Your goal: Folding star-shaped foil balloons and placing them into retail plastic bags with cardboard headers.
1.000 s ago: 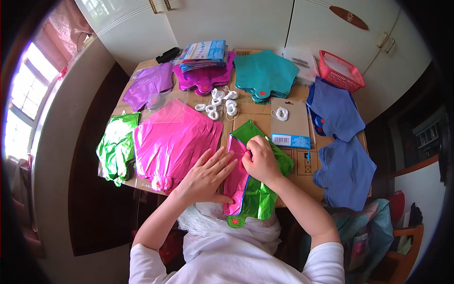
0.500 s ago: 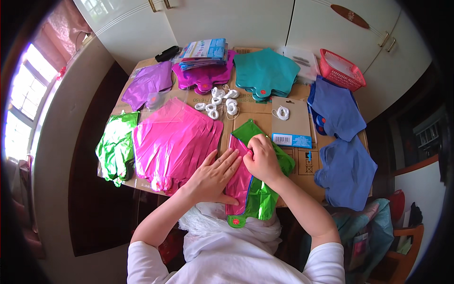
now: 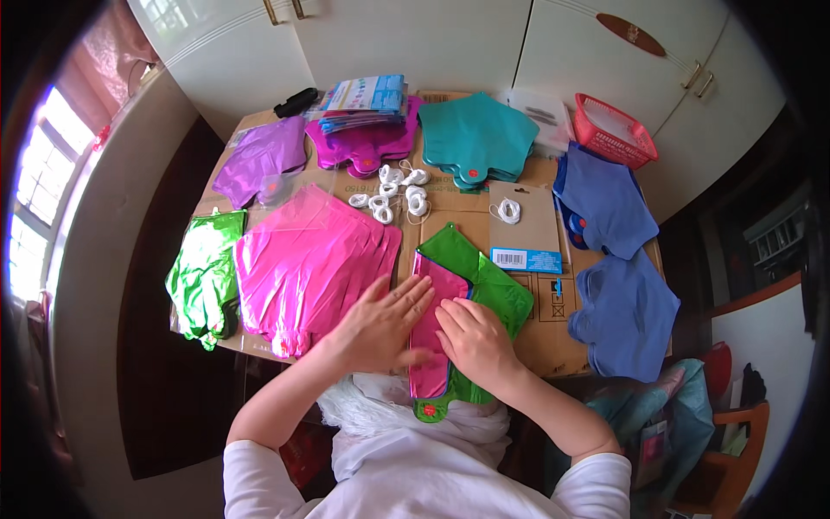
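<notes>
Before me lies a flat foil balloon, its green side (image 3: 497,294) showing at the right and a pink strip (image 3: 439,278) folded over at the left. A round tab with a red dot sticks out at its near end. My left hand (image 3: 380,324) is over the strip's left side with fingers stretched out, its thumb a little blurred. On the fold, my right hand (image 3: 474,333) lies with its fingers extended flat. Beyond the balloon, a coil of white string (image 3: 508,210) rests on a brown card with a blue edge (image 3: 525,238).
Left are stacked pink balloons (image 3: 303,268), green ones (image 3: 206,277) and purple ones (image 3: 262,158). Farther back are magenta balloons under packets (image 3: 363,95), teal balloons (image 3: 478,134), white string coils (image 3: 380,206) and a red basket (image 3: 612,143). Blue balloons (image 3: 631,311) overhang the cardboard's right side.
My right hand has opened from a closed grip at the fold's upper edge and moved nearer, flat on the foil. My left hand has shifted slightly left, its fingers spread.
</notes>
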Tool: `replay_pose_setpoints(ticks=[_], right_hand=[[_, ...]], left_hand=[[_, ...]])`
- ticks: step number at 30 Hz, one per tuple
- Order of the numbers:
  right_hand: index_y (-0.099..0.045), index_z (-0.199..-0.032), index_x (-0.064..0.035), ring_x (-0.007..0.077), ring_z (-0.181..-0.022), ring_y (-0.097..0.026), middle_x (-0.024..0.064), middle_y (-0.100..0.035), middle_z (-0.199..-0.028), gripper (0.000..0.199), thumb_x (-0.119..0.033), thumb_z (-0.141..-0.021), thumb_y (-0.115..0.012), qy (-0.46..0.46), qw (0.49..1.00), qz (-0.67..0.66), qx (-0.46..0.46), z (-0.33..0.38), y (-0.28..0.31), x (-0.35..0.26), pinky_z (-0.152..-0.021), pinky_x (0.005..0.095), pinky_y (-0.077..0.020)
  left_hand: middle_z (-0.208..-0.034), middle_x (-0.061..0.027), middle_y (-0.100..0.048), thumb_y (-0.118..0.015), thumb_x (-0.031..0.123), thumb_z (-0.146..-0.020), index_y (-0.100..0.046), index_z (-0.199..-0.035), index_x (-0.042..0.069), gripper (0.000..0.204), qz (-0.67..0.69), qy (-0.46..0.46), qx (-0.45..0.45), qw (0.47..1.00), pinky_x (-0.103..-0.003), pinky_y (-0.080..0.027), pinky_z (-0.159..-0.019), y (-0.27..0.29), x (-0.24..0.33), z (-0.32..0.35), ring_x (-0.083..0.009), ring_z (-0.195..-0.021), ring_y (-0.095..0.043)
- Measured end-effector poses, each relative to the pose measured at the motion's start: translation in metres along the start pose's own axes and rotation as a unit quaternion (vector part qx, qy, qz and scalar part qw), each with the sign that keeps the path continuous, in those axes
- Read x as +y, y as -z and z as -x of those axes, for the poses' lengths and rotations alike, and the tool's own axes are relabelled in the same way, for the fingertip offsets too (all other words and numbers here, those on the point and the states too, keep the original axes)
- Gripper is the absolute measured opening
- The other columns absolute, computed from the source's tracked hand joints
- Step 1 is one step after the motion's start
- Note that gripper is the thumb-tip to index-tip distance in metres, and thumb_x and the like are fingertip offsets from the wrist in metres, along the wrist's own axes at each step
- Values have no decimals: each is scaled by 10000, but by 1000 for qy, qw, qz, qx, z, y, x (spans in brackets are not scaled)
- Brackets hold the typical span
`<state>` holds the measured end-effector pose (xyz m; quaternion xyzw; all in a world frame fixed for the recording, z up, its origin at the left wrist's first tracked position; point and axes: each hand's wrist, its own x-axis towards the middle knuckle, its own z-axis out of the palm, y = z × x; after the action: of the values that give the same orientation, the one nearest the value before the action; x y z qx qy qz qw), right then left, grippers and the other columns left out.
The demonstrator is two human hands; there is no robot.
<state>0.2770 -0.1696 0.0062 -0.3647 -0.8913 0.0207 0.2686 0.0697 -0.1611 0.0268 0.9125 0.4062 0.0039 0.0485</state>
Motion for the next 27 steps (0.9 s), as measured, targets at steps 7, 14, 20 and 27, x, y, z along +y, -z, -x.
replay_pose_setpoints(ticks=[7,14,20,27], right_hand=[[-603,-1086,-3,248,-1087,-543,105,-588,-1130,333,-160,-797,-658,-21,1000,-15,-7,6,-2,0,-929,366,-452],[-597,-1105,-11,257,-1089,-545,108,-587,-1138,341,-170,-808,-649,-30,999,-32,-10,6,-2,-1,-939,377,-447],[-593,-1087,-9,266,-1069,-553,117,-586,-1125,332,-161,-798,-653,-33,999,-43,-3,6,-3,1,-933,382,-450],[-583,-1089,-8,272,-1065,-554,119,-580,-1130,342,-158,-792,-660,-33,999,-38,0,7,-3,-2,-925,394,-448]], left_hand=[[-1485,-54,-372,-415,430,-950,-330,-1454,96,611,-39,19,28,999,-498,-119,-1155,-2,-33,-26,-243,-1415,-256],[-1464,-23,-406,-438,407,-948,-367,-1438,115,575,-99,27,95,990,-498,-122,-1156,-8,-51,-50,-229,-1411,-268],[-1528,-56,-284,-500,587,-854,-301,-1458,73,818,-130,-69,36,988,-502,-104,-1159,7,-39,-36,-250,-1433,-204],[-1518,-189,-247,-595,766,-630,-236,-1449,-35,1201,-26,-107,6,994,-502,-118,-1158,4,-22,-14,-298,-1435,-180]])
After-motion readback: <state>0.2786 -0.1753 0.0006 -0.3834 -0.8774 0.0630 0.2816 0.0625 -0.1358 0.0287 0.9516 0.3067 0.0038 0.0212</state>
